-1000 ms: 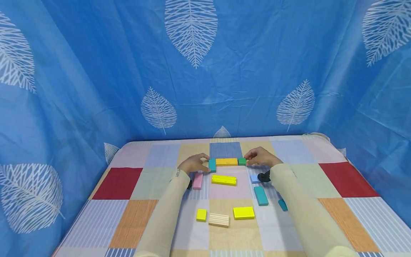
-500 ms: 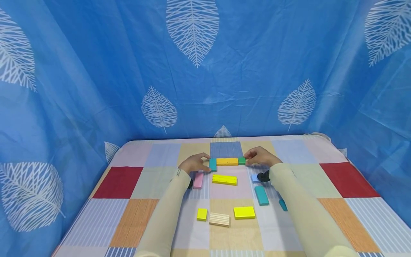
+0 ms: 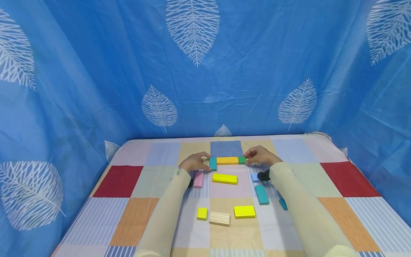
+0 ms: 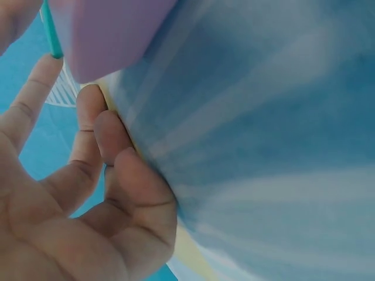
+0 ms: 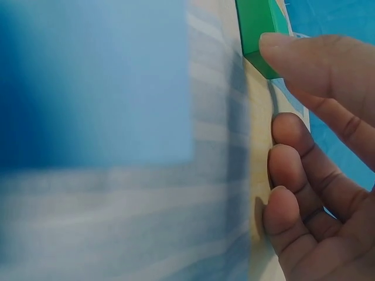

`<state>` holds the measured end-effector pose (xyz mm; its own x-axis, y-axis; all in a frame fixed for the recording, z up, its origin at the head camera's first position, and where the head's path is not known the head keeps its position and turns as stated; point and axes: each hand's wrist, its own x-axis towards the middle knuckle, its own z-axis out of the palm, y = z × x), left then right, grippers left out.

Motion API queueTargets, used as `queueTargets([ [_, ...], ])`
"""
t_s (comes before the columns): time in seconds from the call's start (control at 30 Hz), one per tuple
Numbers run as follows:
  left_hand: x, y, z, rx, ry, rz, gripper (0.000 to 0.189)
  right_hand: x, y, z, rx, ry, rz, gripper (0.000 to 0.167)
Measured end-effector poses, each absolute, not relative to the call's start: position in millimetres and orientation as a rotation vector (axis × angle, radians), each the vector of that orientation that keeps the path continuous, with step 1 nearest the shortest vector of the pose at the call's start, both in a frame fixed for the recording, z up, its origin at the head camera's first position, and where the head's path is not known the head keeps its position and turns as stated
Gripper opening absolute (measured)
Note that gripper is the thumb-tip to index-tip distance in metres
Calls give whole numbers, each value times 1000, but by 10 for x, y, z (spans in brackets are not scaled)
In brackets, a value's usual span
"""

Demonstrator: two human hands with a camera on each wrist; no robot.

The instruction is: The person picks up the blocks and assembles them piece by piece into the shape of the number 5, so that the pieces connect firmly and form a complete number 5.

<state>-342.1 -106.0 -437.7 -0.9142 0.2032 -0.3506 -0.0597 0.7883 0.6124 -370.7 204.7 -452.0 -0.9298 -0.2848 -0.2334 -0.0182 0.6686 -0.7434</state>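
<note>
A row of wooden blocks lies at the far middle of the table: a teal block [image 3: 213, 164] on the left, an orange block [image 3: 227, 161] in the middle and a small green block [image 3: 242, 160] on the right. My left hand [image 3: 194, 162] holds the teal block by thumb and index finger; its other fingers curl against the cloth in the left wrist view. At the row's other end, my right hand [image 3: 261, 156] pinches the green block, the thumb pressing its side in the right wrist view. A pink block [image 3: 198, 179] lies close by my left wrist.
Nearer lie a yellow block [image 3: 224, 179], a light blue block [image 3: 255, 177] beside the right wrist, and a teal block [image 3: 261, 195]. Nearest are a yellow square [image 3: 202, 213], a ridged wooden block [image 3: 219, 218] and another yellow block [image 3: 244, 212]. A blue curtain [image 3: 244, 89] hangs behind.
The green block has shifted slightly left, closing the thin gap to the orange block. Both hands stay at the two ends of the row.
</note>
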Motion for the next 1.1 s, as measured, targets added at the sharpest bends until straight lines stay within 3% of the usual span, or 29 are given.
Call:
queueTargets([
  [0.5,-3408,-1211,-4365,225,2527,1005,58,-3640,2019,-4417,-345,2544,-1133,50],
  [1.1,-3144,-1475,-4360,474,2573,1183,43,-3245,1921,-4332,-628,2532,-1404,38],
])
